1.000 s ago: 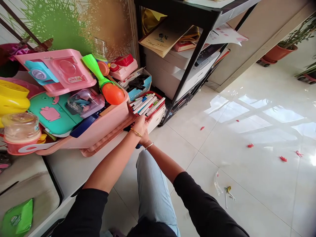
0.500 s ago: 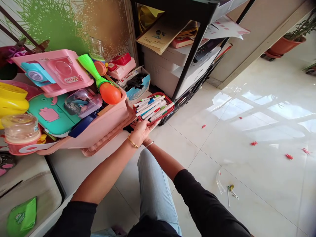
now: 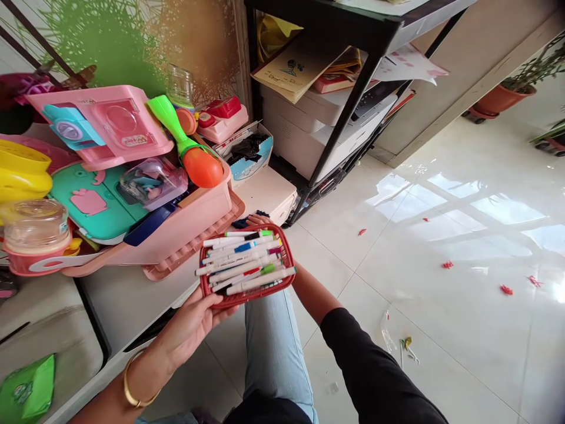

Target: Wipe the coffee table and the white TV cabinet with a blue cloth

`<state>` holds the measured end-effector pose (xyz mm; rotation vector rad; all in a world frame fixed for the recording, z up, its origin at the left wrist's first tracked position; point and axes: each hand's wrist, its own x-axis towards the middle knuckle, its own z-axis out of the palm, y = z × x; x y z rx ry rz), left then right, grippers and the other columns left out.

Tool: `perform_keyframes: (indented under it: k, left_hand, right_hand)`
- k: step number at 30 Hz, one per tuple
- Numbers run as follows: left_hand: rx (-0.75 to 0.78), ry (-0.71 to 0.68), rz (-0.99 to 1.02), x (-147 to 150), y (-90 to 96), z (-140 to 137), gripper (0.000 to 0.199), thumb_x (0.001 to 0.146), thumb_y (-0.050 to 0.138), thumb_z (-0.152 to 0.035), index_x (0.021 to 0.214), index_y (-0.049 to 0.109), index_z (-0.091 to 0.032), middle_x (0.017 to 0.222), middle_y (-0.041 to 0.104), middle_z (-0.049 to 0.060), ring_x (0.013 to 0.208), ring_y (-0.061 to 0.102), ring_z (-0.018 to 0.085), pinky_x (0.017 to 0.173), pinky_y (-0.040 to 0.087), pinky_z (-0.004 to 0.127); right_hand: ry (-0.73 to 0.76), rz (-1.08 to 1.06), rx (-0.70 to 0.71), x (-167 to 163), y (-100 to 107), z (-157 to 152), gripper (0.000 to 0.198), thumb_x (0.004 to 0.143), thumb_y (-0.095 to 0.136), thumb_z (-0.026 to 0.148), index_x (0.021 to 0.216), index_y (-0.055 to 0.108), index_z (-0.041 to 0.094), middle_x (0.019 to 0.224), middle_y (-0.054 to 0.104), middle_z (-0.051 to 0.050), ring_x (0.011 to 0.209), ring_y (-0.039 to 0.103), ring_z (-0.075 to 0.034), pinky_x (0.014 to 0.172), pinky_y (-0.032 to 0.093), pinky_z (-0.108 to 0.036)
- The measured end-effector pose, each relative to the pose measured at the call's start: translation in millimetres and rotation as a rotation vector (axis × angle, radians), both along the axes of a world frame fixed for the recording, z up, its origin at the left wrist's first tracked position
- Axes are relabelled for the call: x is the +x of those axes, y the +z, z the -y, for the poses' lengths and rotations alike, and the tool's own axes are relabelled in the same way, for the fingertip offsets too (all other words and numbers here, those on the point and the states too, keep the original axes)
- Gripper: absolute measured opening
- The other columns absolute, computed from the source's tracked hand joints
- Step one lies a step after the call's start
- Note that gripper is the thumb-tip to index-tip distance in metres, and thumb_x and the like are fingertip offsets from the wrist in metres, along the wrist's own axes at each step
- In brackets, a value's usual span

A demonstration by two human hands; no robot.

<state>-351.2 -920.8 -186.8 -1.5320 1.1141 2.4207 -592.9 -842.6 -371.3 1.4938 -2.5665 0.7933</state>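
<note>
A red plastic basket [image 3: 289, 247], filled with several white marker pens [image 3: 247, 259] with coloured caps, is held up at its near left edge by my left hand [image 3: 194, 321]. The thumb lies over the rim and the fingers are under it. Behind the basket, my right hand [image 3: 261, 220] rests on the white cabinet top [image 3: 269, 191] with a dark cloth [image 3: 251, 219] at its fingers. The basket hides most of that hand.
A pink bin [image 3: 189, 221] heaped with toys stands on the left. Behind are a blue-white box [image 3: 253, 162] with black plastic and a black rack [image 3: 326, 141] holding a printer [image 3: 291, 126]. Red scraps [image 3: 507, 290] and litter [image 3: 406, 347] lie on the floor.
The basket has come off the cabinet's right end, toward me and to the left, in my left hand. My right hand now reaches behind it onto the cabinet top.
</note>
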Motion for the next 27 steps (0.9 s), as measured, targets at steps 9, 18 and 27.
perform_keyframes:
  k: [9,18,27]
  left_hand:
    - [-0.039,0.188,0.112,68,-22.4,10,0.072,0.08,0.069,-0.004,0.146,0.056,-0.029,0.127,0.075,0.007,0.103,0.078,0.027,0.085,0.069,0.038]
    - [-0.027,0.245,0.119,72,-35.0,12,0.077,0.078,0.071,-0.004,0.147,0.056,-0.034,0.121,0.078,0.003,0.103,0.078,0.027,0.083,0.069,0.034]
    - [-0.023,0.276,0.142,55,-38.5,13,0.07,0.08,0.069,-0.002,0.143,0.059,-0.031,0.126,0.076,0.003,0.106,0.077,0.026,0.084,0.07,0.036]
  right_hand:
    - [-0.045,-0.019,-0.173,-48,-4,-6,0.05,0.106,0.035,0.034,0.145,0.06,0.015,0.151,0.06,-0.01,0.15,0.046,-0.026,0.129,0.032,-0.05]
    - [0.225,-0.019,0.122,-70,28,25,0.055,0.107,0.03,0.03,0.159,0.043,0.016,0.165,0.044,-0.006,0.156,0.037,-0.029,0.128,0.032,-0.051]
    - [0.257,-0.012,0.178,-104,41,70,0.053,0.106,0.033,0.025,0.157,0.047,0.018,0.162,0.049,-0.003,0.152,0.042,-0.026,0.128,0.031,-0.045]
